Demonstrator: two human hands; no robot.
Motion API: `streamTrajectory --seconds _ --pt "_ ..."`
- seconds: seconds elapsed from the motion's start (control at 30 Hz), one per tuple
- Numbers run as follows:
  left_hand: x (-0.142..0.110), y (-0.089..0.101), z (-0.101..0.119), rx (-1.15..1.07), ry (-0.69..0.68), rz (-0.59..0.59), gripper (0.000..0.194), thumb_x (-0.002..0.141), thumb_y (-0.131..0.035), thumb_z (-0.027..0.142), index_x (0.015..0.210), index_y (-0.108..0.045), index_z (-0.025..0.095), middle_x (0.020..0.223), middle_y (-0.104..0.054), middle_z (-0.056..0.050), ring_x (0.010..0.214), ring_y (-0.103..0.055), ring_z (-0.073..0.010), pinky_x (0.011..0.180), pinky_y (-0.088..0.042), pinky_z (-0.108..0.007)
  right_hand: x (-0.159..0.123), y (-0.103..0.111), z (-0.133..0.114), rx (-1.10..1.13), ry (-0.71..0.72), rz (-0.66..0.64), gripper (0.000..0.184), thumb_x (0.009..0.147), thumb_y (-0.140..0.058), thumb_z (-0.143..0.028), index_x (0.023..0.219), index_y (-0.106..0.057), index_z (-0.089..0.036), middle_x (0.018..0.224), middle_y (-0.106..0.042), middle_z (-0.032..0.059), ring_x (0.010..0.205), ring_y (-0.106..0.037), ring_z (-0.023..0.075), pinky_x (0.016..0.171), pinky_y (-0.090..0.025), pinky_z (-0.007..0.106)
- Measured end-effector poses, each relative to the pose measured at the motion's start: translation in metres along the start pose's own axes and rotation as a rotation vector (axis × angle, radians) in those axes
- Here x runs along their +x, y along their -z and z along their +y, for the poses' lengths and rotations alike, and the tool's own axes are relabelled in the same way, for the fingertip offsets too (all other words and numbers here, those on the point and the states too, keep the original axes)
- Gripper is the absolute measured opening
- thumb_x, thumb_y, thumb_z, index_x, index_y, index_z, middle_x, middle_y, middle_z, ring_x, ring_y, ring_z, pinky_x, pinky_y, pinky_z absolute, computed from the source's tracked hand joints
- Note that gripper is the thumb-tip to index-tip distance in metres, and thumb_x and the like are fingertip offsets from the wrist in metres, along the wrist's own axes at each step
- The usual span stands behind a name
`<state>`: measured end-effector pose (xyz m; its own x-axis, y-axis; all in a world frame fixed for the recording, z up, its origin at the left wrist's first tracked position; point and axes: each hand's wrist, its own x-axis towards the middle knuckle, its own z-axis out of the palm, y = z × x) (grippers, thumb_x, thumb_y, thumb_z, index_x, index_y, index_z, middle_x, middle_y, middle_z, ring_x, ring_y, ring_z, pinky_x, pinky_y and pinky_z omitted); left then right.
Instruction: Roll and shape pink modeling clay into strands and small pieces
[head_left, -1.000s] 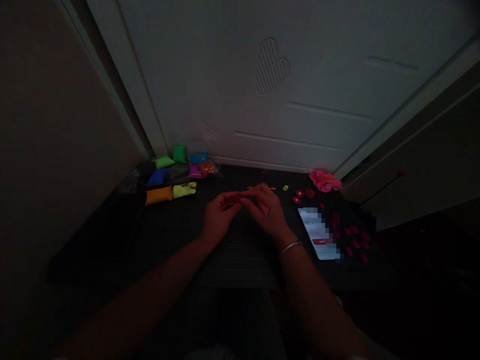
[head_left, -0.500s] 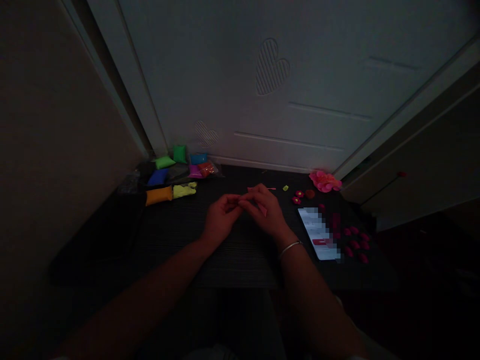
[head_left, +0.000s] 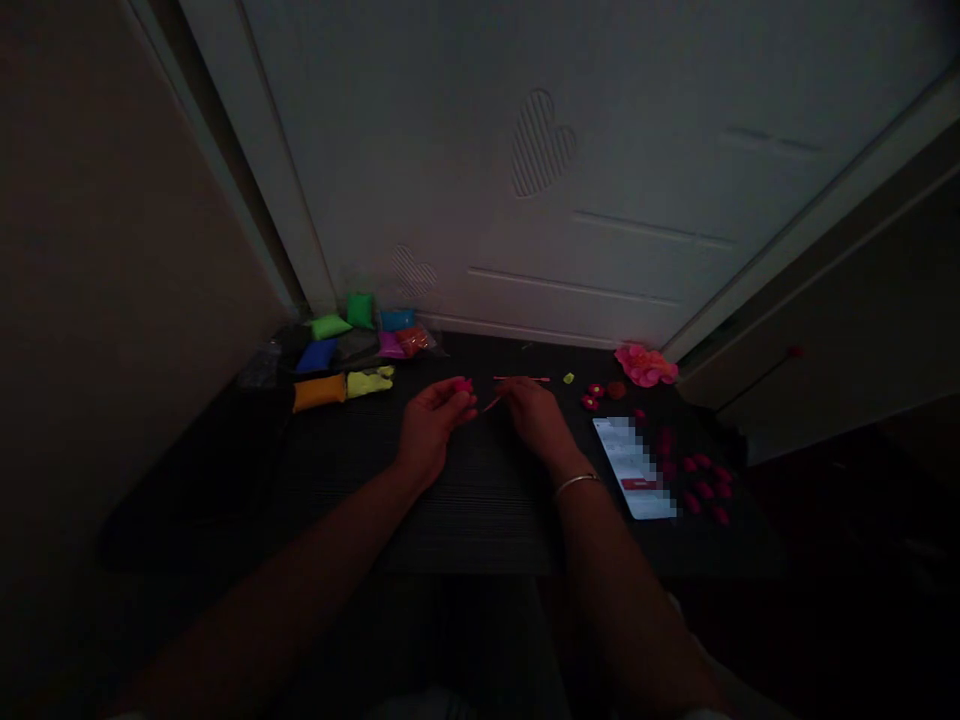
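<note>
My left hand (head_left: 429, 425) is closed on a small magenta clay piece (head_left: 463, 385), which pokes out above the thumb and fingertips. Its exact shape is too dark to make out. My right hand (head_left: 534, 412) is closed around a thin pink stick-like tool (head_left: 492, 404) whose tip points down and left towards the left hand, apart from the clay. Just beyond the right hand, another thin pink stick (head_left: 536, 379) lies on the dark table (head_left: 480, 500).
At the back left lie several coloured clay packs, among them an orange one (head_left: 319, 392) and an opened yellow one (head_left: 370, 382). To the right are small magenta flowers (head_left: 592, 396), a pink flower (head_left: 646, 366), a lit phone (head_left: 630, 470) and several magenta clay pieces (head_left: 703, 489).
My hands have parted from touching fingertips. The magenta clay now shows in my left hand, and the tool in my right hand has turned to point left. The view has shifted slightly.
</note>
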<state>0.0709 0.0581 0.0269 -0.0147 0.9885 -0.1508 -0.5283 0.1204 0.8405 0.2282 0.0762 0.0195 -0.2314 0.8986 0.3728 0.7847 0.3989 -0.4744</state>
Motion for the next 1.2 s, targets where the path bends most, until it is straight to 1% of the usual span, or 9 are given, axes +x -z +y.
streamTrajectory --seconds 0.2,0.37,0.47,0.6,0.67,0.77,0.97,1.07,1.2 --pt "0.000 0.000 0.000 -0.024 0.017 -0.034 0.029 0.059 -0.072 0.017 0.086 -0.063 0.014 0.087 -0.065 -0.004 0.074 -0.061 -0.0109 0.066 -0.050 -0.023 0.001 -0.005 0.000 -0.183 -0.006 -0.157 0.026 0.083 -0.046 -0.014 0.097 -0.067 -0.021 0.097 -0.061 0.0069 0.093 -0.056 0.0173 0.081 -0.044 0.027" --pt "0.000 0.001 0.001 -0.051 0.045 -0.075 0.028 0.060 -0.072 0.016 0.087 -0.063 0.014 0.087 -0.066 -0.004 0.075 -0.061 -0.0107 0.067 -0.050 -0.022 -0.001 -0.006 -0.002 -0.194 -0.024 -0.214 0.027 0.083 -0.045 -0.014 0.098 -0.067 -0.021 0.092 -0.060 0.0073 0.086 -0.057 0.0170 0.076 -0.045 0.027" --pt "0.001 0.001 0.001 -0.057 0.059 -0.083 0.028 0.061 -0.071 0.016 0.088 -0.063 0.014 0.088 -0.066 -0.004 0.074 -0.062 -0.0107 0.065 -0.051 -0.021 -0.002 -0.005 -0.003 -0.100 -0.016 -0.146 0.030 0.082 -0.045 -0.012 0.103 -0.064 -0.021 0.095 -0.059 0.0073 0.088 -0.056 0.0169 0.079 -0.044 0.029" --pt "0.001 0.003 0.000 -0.002 0.087 -0.091 0.030 0.062 -0.071 0.018 0.091 -0.062 0.015 0.093 -0.066 -0.006 0.069 -0.061 -0.0112 0.055 -0.050 -0.020 -0.001 0.001 -0.008 0.183 -0.036 0.113 0.032 0.080 -0.049 -0.018 0.111 -0.058 -0.023 0.097 -0.058 0.0055 0.085 -0.055 0.0157 0.076 -0.045 0.029" --pt "0.001 0.004 0.000 0.030 0.098 -0.098 0.031 0.062 -0.071 0.020 0.091 -0.063 0.015 0.095 -0.065 -0.006 0.065 -0.061 -0.0101 0.049 -0.047 -0.018 0.000 0.005 -0.011 0.355 -0.024 0.188 0.028 0.080 -0.051 -0.023 0.107 -0.059 -0.025 0.096 -0.057 0.0038 0.082 -0.055 0.0145 0.072 -0.045 0.028" --pt "0.001 0.004 -0.001 0.046 0.093 -0.126 0.031 0.062 -0.072 0.022 0.091 -0.063 0.017 0.095 -0.065 -0.005 0.062 -0.059 -0.0082 0.044 -0.044 -0.015 0.000 0.007 -0.014 0.543 -0.010 0.190 0.022 0.079 -0.054 -0.028 0.099 -0.062 -0.026 0.094 -0.057 0.0020 0.083 -0.055 0.0139 0.070 -0.045 0.027" --pt "-0.001 0.003 -0.002 0.044 0.079 -0.178 0.031 0.060 -0.072 0.019 0.090 -0.064 0.017 0.086 -0.065 -0.002 0.068 -0.061 -0.0111 0.048 -0.045 -0.017 -0.001 0.001 -0.018 0.718 -0.148 0.105 0.019 0.072 -0.062 -0.032 0.088 -0.064 -0.021 0.081 -0.059 0.0007 0.073 -0.056 0.0133 0.067 -0.045 0.027" --pt "-0.001 0.003 -0.003 0.085 0.061 -0.205 0.031 0.061 -0.072 0.021 0.091 -0.064 0.017 0.086 -0.066 -0.003 0.071 -0.062 -0.0126 0.050 -0.046 -0.018 -0.001 0.000 -0.020 0.755 -0.160 0.076 0.015 0.071 -0.062 -0.032 0.079 -0.064 -0.020 0.077 -0.059 0.0001 0.071 -0.056 0.0130 0.067 -0.045 0.027" --pt "-0.002 0.003 -0.003 0.135 0.031 -0.191 0.031 0.061 -0.072 0.023 0.091 -0.064 0.017 0.087 -0.067 -0.004 0.071 -0.062 -0.0128 0.052 -0.046 -0.019 -0.001 0.001 -0.022 0.715 -0.145 0.076 0.012 0.072 -0.061 -0.031 0.074 -0.064 -0.020 0.073 -0.058 -0.0007 0.068 -0.056 0.0122 0.066 -0.044 0.026"
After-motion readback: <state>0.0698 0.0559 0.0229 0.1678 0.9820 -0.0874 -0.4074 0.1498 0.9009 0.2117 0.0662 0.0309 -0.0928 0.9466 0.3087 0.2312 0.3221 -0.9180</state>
